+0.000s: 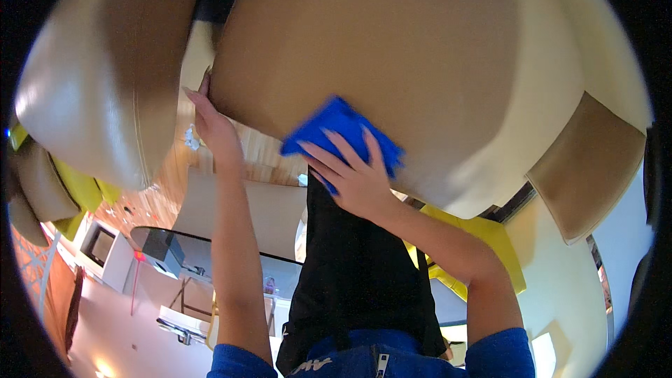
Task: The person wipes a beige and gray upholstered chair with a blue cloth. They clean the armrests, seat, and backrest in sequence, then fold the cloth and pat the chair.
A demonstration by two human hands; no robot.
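A wide brown leather-like sofa cushion (pixel 367 52) spans the upper middle of the head view. My right hand (pixel 362 181) lies with fingers spread on a blue cloth (pixel 336 121), pressing it flat against the cushion near its lower edge. At the cushion's left corner, my left hand (pixel 212 121) grips the edge, thumb and fingers on either side; part of its fingers is hidden.
A shiny padded leather-like seat part (pixel 105 94) stands at the left. A small brown cushion (pixel 588 168) is at the right, above yellow furniture (pixel 488 241). Wooden flooring (pixel 262 152) and a dark-edged glass table (pixel 278 268) show below.
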